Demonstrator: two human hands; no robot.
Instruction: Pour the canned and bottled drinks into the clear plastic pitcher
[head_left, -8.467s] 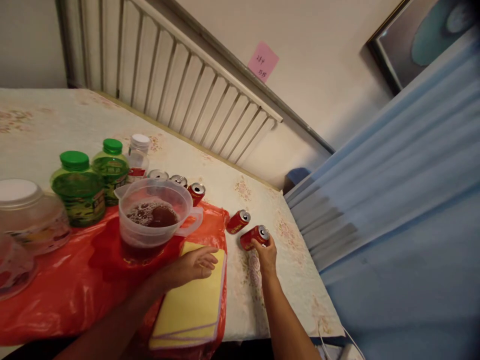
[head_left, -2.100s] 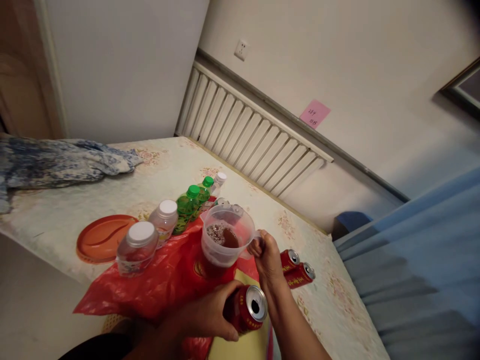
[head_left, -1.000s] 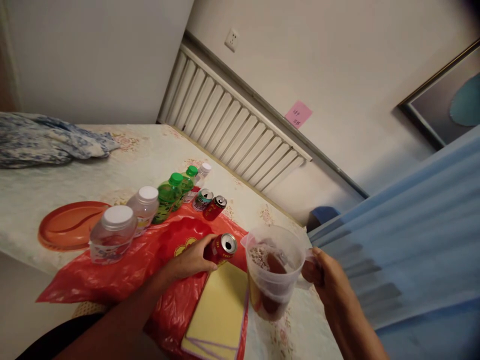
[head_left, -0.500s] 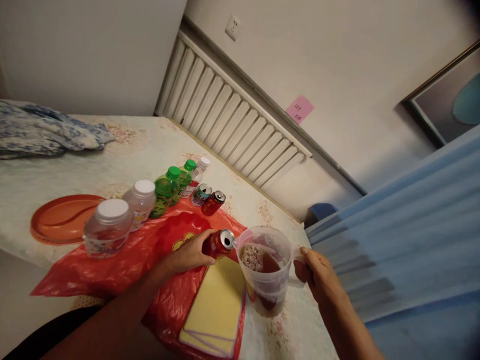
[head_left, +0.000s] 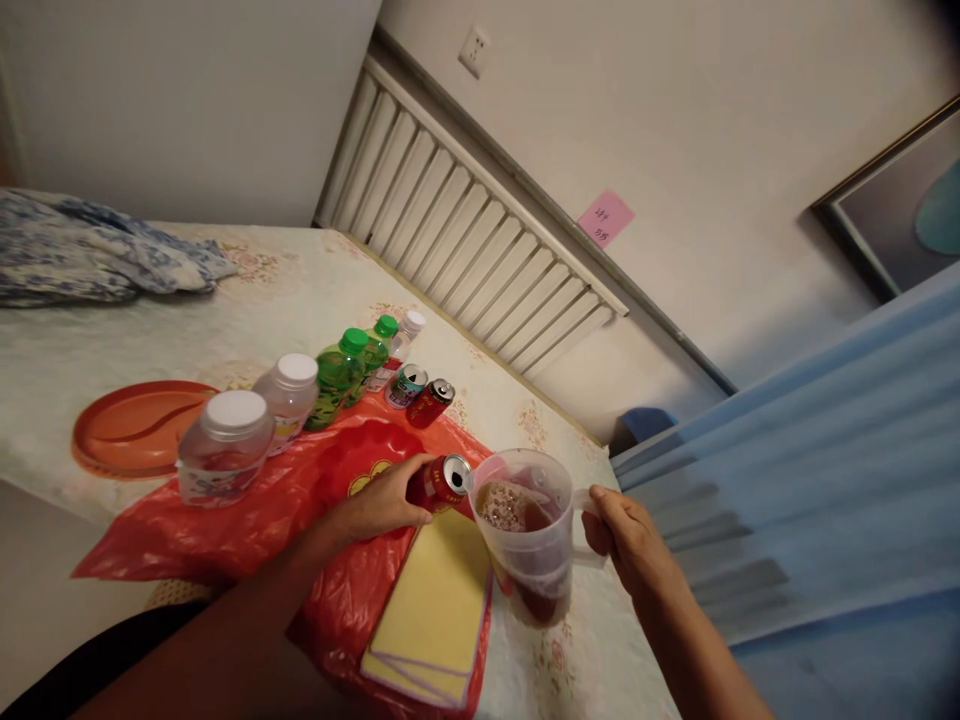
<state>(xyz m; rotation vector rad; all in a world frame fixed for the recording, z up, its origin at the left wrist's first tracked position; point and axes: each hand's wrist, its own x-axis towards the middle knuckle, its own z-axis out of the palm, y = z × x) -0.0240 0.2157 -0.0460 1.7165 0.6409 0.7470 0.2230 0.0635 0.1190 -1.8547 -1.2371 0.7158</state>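
Observation:
My left hand point(head_left: 390, 498) is wrapped round a red can point(head_left: 441, 482) with an open top. By its handle, my right hand point(head_left: 628, 530) holds a clear plastic pitcher point(head_left: 529, 550), tilted toward the can. Brown foamy liquid is inside, and the spout touches or nearly touches the can's rim. Beneath the can and pitcher lie yellow cloths point(head_left: 427, 615) on a red plastic bag point(head_left: 345, 600). A red scalloped dish point(head_left: 364, 445) is partly hidden behind my left hand.
Two clear jars point(head_left: 225, 450) with white lids, green bottles point(head_left: 341, 375), a white-capped bottle point(head_left: 407, 335) and two more cans point(head_left: 431, 403) stand in a row. An orange lid point(head_left: 135, 430) lies at left. Patterned cloth point(head_left: 97, 255) is bunched on the table point(head_left: 285, 290).
The pitcher has tilted slightly more toward the can, and my right hand has shifted a little left and up. My left hand keeps its hold. The camera view has moved slightly.

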